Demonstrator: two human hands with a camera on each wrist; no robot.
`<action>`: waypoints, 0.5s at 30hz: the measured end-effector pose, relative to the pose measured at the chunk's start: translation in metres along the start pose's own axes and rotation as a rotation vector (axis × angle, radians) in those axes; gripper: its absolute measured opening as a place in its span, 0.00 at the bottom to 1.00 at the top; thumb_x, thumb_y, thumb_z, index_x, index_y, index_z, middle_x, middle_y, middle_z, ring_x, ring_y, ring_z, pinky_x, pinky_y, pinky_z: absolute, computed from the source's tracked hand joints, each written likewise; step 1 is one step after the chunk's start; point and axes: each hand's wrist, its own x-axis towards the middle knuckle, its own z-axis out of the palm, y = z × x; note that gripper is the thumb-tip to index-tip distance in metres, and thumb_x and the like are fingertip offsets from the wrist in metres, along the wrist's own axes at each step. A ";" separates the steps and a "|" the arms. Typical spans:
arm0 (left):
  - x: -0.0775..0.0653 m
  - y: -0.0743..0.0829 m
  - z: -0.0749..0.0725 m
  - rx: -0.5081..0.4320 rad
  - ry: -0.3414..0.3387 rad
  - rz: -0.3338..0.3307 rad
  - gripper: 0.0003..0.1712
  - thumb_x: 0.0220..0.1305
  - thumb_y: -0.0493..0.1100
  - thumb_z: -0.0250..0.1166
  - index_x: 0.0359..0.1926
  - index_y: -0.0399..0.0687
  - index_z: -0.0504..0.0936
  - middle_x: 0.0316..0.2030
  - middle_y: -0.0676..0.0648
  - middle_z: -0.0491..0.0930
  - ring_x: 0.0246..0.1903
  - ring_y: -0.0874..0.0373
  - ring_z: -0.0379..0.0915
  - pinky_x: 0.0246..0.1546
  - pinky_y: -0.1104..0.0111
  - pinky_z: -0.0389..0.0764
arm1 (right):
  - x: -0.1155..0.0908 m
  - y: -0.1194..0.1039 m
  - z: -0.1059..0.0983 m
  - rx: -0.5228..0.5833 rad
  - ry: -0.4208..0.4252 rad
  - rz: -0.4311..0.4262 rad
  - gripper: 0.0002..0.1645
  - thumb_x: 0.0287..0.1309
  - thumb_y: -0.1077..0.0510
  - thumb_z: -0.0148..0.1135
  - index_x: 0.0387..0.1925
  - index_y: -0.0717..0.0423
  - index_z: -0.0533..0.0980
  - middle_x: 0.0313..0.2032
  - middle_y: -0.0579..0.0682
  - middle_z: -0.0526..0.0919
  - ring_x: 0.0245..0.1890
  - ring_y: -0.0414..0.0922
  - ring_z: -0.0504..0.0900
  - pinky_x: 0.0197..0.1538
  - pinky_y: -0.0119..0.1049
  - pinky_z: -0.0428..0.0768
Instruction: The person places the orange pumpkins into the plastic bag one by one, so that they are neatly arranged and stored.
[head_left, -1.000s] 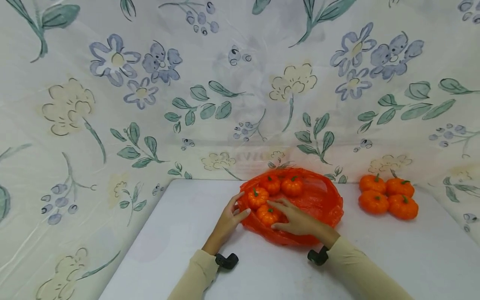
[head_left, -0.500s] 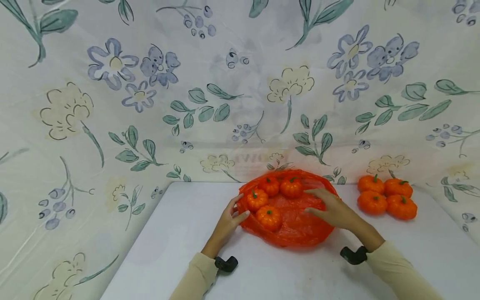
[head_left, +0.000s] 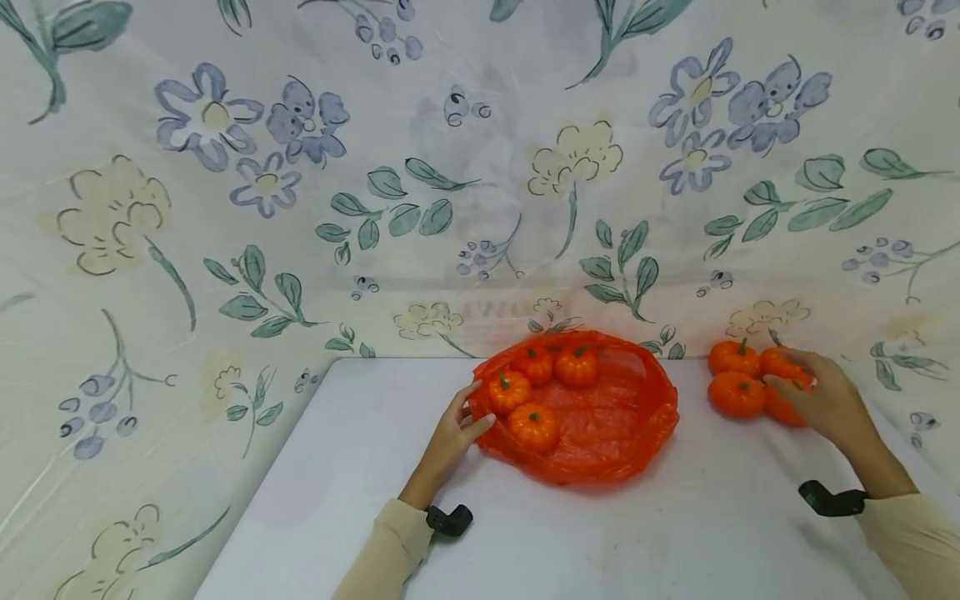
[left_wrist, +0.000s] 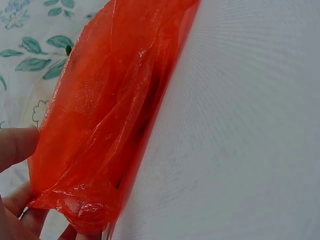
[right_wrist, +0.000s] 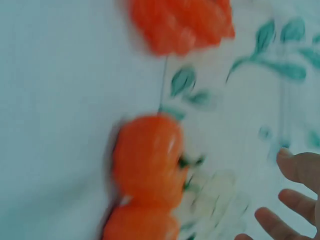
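A red plastic bag (head_left: 600, 425) lies opened wide on the white table, with several small orange pumpkins (head_left: 533, 427) inside its left part. My left hand (head_left: 448, 437) holds the bag's left side. In the left wrist view its thumb (left_wrist: 17, 146) is at the rim and fingers curl under the crumpled plastic (left_wrist: 95, 125). At the right, my right hand (head_left: 828, 400) is over a group of orange pumpkins (head_left: 737, 394), partly covering the ones at right. The right wrist view shows its fingers (right_wrist: 300, 170) spread, apart from blurred pumpkins (right_wrist: 147, 160) with green stems.
A pale sheet (head_left: 480, 208) printed with flowers and leaves hangs behind the white table (head_left: 360, 433) and along its left side. A stretch of table lies between the bag and the right group of pumpkins. A black device (head_left: 831, 500) is on each wrist.
My right hand has moved from over the pumpkins in the bag rightward, out past the bag's edge, to the other pumpkin group. The left hand has stayed at the bag's left side.
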 end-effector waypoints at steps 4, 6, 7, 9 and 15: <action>0.000 -0.001 0.000 0.002 0.000 0.001 0.37 0.67 0.47 0.65 0.74 0.60 0.63 0.73 0.44 0.61 0.64 0.41 0.67 0.56 0.52 0.81 | -0.002 0.026 -0.010 0.016 -0.040 0.070 0.49 0.71 0.39 0.53 0.73 0.72 0.51 0.67 0.81 0.54 0.62 0.78 0.56 0.54 0.77 0.66; 0.001 -0.001 0.000 0.004 0.001 -0.003 0.37 0.67 0.47 0.66 0.74 0.60 0.63 0.73 0.44 0.61 0.64 0.41 0.67 0.56 0.52 0.80 | -0.002 0.034 -0.011 0.019 -0.054 0.089 0.51 0.70 0.37 0.52 0.74 0.72 0.50 0.68 0.81 0.52 0.62 0.78 0.56 0.53 0.77 0.67; 0.001 -0.001 0.000 0.005 0.002 -0.004 0.37 0.67 0.48 0.66 0.74 0.60 0.63 0.73 0.44 0.61 0.64 0.41 0.67 0.56 0.51 0.80 | -0.002 0.038 -0.011 0.028 -0.063 0.095 0.53 0.70 0.36 0.52 0.74 0.72 0.49 0.68 0.82 0.51 0.62 0.79 0.55 0.53 0.77 0.67; 0.000 -0.001 -0.001 0.009 0.001 -0.005 0.37 0.67 0.48 0.65 0.74 0.60 0.62 0.73 0.44 0.61 0.64 0.41 0.66 0.56 0.51 0.80 | -0.001 0.044 -0.011 0.041 -0.081 0.110 0.54 0.69 0.34 0.52 0.74 0.71 0.47 0.68 0.82 0.49 0.61 0.79 0.54 0.54 0.77 0.67; -0.001 -0.002 -0.002 0.019 0.002 -0.005 0.37 0.67 0.48 0.65 0.74 0.61 0.62 0.73 0.44 0.62 0.64 0.41 0.66 0.55 0.52 0.81 | 0.005 0.059 -0.004 0.118 -0.157 0.163 0.60 0.66 0.31 0.53 0.75 0.70 0.41 0.71 0.81 0.39 0.64 0.82 0.49 0.57 0.78 0.62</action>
